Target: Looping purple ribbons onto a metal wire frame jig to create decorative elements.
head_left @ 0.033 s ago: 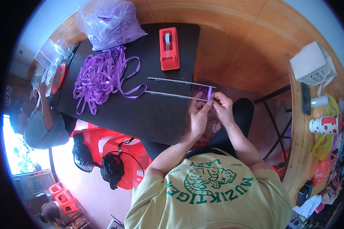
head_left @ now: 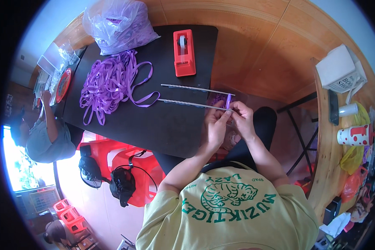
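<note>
Two thin metal rods, a far one (head_left: pixel 196 88) and a near one (head_left: pixel 187 103), lie side by side on the black table and stick out past its right edge. A short purple ribbon (head_left: pixel 228 100) spans their outer ends. My left hand (head_left: pixel 216 125) is closed at the near rod's end, thumb and fingers pinching the ribbon. Beside it, my right hand (head_left: pixel 243 118) also pinches the ribbon there, its fingertips almost touching the left thumb. The fingers hide the ribbon's lower end. A tangled heap of purple ribbons (head_left: pixel 106 87) lies left of the rods.
A red tape dispenser (head_left: pixel 184 54) stands on the table (head_left: pixel 166 129) beyond the rods. Behind the heap sits a stuffed clear plastic bag (head_left: pixel 121 31). Red stools (head_left: pixel 141 177) with black bags are below left. A wooden counter (head_left: pixel 323 166) runs along the right. Another person (head_left: pixel 52 141) works at far left.
</note>
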A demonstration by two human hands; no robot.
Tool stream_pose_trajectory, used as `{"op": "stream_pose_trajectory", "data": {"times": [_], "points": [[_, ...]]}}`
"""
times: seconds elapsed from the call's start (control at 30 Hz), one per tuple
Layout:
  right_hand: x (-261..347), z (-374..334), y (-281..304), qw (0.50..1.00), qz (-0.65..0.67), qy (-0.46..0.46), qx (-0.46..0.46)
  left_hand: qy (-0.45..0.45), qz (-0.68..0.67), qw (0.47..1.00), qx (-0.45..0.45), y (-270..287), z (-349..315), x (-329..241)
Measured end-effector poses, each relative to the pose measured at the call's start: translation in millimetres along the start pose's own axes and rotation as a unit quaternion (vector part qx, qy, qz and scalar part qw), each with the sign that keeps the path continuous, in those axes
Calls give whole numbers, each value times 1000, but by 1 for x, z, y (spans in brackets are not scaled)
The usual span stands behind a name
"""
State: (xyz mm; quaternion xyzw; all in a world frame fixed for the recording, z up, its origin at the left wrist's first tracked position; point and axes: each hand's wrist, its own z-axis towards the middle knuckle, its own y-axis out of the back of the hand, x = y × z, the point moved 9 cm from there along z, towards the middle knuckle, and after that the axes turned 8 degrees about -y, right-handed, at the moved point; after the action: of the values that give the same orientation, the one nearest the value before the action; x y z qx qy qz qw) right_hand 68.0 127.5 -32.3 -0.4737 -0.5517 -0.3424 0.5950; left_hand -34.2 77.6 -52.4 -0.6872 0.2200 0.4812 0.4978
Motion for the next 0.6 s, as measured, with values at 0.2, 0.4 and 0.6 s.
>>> {"op": "stream_pose_trajectory", "data": {"times": [0.2, 0.4, 0.6], "points": [[-4, -17, 0, 999, 29, -27, 5, 44, 4, 998, 44, -2, -1, 5], [-1, -24, 1, 998, 27, -47, 16, 100, -28, 993, 56, -6, -6, 6], [13, -24, 9, 994, -99, 39, -22, 133, -73, 988, 27, -4, -10, 11]]}}
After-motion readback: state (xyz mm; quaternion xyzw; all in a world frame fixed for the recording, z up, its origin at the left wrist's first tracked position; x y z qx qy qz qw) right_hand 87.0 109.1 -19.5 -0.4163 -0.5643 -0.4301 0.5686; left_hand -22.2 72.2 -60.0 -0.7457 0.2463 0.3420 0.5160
